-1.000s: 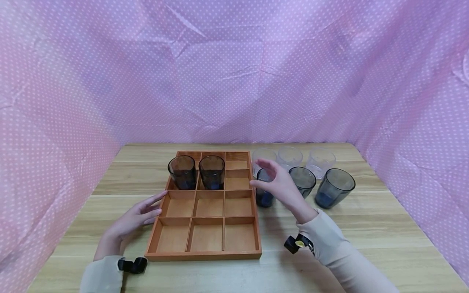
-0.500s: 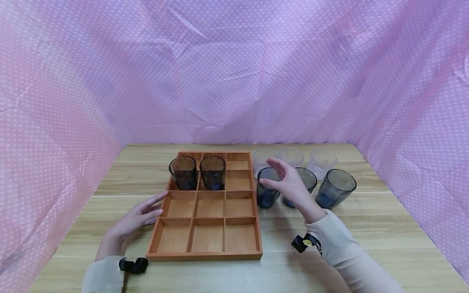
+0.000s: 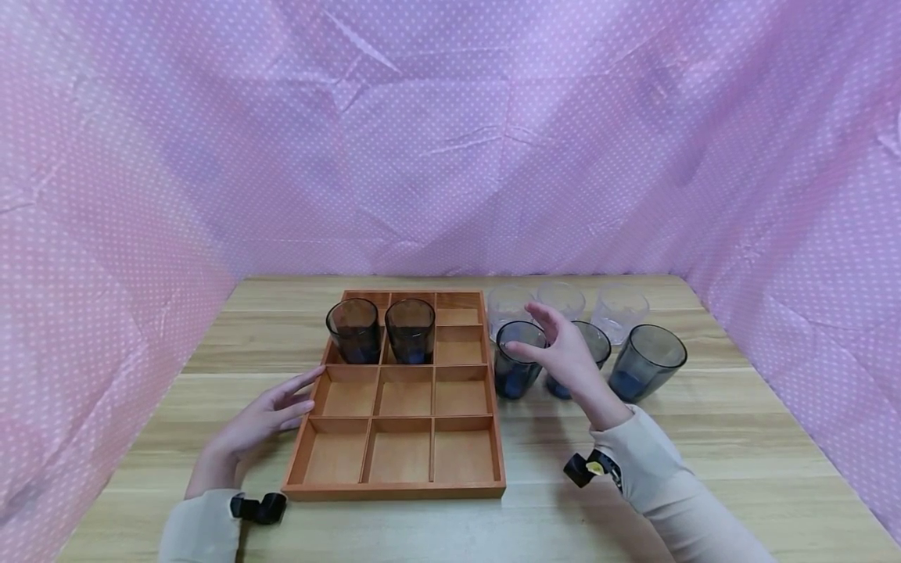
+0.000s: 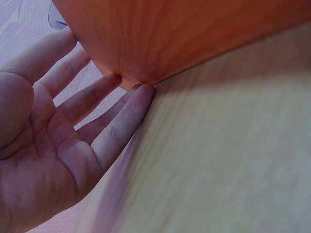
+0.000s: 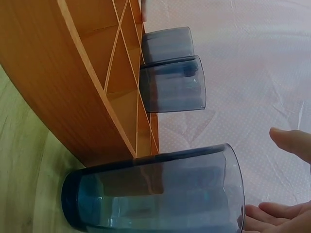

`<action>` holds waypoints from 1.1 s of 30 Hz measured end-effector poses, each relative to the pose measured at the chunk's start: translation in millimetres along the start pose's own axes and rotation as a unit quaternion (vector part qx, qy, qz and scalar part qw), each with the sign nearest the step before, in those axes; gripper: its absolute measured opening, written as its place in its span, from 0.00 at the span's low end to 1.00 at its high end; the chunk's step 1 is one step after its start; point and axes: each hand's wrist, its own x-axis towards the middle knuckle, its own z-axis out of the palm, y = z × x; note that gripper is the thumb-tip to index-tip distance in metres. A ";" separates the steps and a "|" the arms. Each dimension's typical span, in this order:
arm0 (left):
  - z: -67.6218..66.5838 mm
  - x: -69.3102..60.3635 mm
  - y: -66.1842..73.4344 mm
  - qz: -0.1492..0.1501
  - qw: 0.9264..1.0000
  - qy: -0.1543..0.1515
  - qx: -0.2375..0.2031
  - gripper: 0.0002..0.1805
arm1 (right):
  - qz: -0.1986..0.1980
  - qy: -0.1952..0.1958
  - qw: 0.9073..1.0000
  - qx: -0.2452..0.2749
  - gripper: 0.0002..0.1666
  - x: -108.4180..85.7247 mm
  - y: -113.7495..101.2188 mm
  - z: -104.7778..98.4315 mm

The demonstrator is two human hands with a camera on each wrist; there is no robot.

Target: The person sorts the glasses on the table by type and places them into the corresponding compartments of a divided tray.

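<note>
A compartmented wooden tray (image 3: 394,491) lies on the table. Two dark tinted glasses, a left one (image 3: 354,332) and a right one (image 3: 411,332), stand upright in its second row from the back. My left hand (image 3: 253,422) rests its fingertips against the tray's left side; the left wrist view has the fingers (image 4: 114,133) extended on the wood. Beside the tray's right edge stands another dark glass (image 3: 512,375). Over its rim hovers my right hand (image 3: 566,356), thumb and fingers spread, holding nothing. In the right wrist view the thumb (image 5: 291,141) is apart from this glass (image 5: 160,194); some fingertips lie close to its rim.
Two more dark glasses, one partly behind my right hand (image 3: 594,340) and one farther right (image 3: 646,363), stand right of the tray. Behind them are three clear glasses, including the rightmost (image 3: 619,313). Pink dotted cloth (image 3: 450,156) encloses the wooden table (image 3: 739,438).
My right hand has drawn back to the right, uncovering more of the dark glass beside the tray. My left hand keeps its place against the tray.
</note>
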 end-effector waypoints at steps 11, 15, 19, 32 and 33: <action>-1.2 1.1 -3.0 0.001 1.000 -0.006 -0.001 0.34 | 0.012 0.013 1.000 0.002 0.47 -0.3 6.1 -2.7; -1.0 2.2 -3.4 0.005 1.000 -0.008 -0.006 0.34 | 0.014 0.021 0.999 -0.025 0.48 -1.4 6.7 -3.9; -0.7 2.5 -2.6 0.004 1.000 -0.002 -0.004 0.34 | 0.014 0.027 0.999 -0.031 0.48 -2.9 9.9 -4.7; -1.2 1.4 -2.2 0.004 1.000 -0.004 0.002 0.34 | 0.017 0.044 0.996 -0.070 0.48 -13.5 18.0 1.0; -1.1 1.5 -2.1 0.004 1.000 -0.003 0.002 0.34 | 0.018 0.046 0.996 -0.078 0.49 -14.3 18.5 1.6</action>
